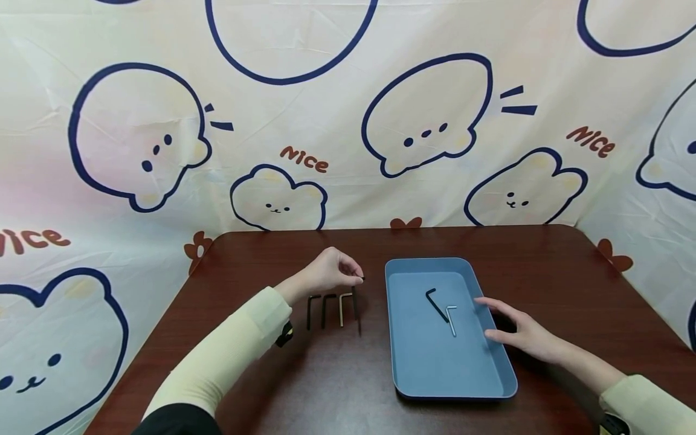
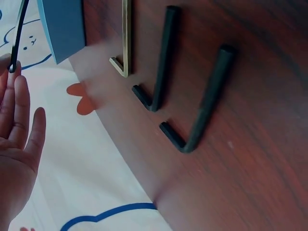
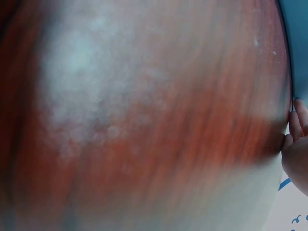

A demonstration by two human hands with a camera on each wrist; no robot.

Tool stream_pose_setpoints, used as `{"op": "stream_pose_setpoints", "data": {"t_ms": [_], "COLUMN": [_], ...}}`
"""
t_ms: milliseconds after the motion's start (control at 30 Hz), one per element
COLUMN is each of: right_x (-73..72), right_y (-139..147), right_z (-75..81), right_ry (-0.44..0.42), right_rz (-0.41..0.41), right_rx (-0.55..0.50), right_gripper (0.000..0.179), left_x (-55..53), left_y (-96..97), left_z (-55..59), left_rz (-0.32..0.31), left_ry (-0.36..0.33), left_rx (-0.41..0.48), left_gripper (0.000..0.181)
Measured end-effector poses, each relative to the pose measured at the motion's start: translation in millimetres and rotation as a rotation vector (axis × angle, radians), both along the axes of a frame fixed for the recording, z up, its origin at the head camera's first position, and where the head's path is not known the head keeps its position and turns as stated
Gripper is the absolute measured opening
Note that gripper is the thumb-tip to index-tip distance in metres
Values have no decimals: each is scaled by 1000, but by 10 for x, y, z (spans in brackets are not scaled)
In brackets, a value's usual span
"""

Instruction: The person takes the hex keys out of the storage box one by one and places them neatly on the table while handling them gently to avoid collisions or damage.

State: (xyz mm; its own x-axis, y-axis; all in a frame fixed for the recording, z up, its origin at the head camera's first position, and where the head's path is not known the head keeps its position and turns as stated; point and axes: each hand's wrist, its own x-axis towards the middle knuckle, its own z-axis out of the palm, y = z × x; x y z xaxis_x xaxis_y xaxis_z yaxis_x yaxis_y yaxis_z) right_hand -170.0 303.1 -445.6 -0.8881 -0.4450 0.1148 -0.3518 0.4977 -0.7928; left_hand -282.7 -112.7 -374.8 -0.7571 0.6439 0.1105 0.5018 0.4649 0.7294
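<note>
Head: seemingly six hex keys (two in one tray).

Our left arm stretches forward and inward, sleeved almost to the wrist. At its end we hold our left hand knuckles up, with the fingers curving down and the thumb meeting a fingertip in a pinch. In the left wrist view our little finger stands apart. Our right arm angles in from the lower right; our right hand points inward, fingers nearly straight, thumb spread away from them.
</note>
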Motion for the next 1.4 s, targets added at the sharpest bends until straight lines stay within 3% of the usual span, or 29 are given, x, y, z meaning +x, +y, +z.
{"op": "stream_pose_setpoints", "data": {"t_ms": [300,800,1200,1400], "right_x": [7,18,5,-4], "right_y": [3,7,-6,0], "right_z": [-12,-29,-14,-19], "right_ry": [4,3,6,4], "right_rz": [-8,-8,2,-3], "right_rx": [4,-2,-5,-7], "right_gripper": [58,58,57,57], "left_x": [95,428,647,703], "left_y": [-199,-539,-796,-881], "left_z": [-113,-366,-436,-477], "left_rz": [5,12,45,68], "left_ry": [-29,-54,-44,-134], "left_rx": [-12,2,-41,-44], "left_gripper": [4,8,6,6]}}
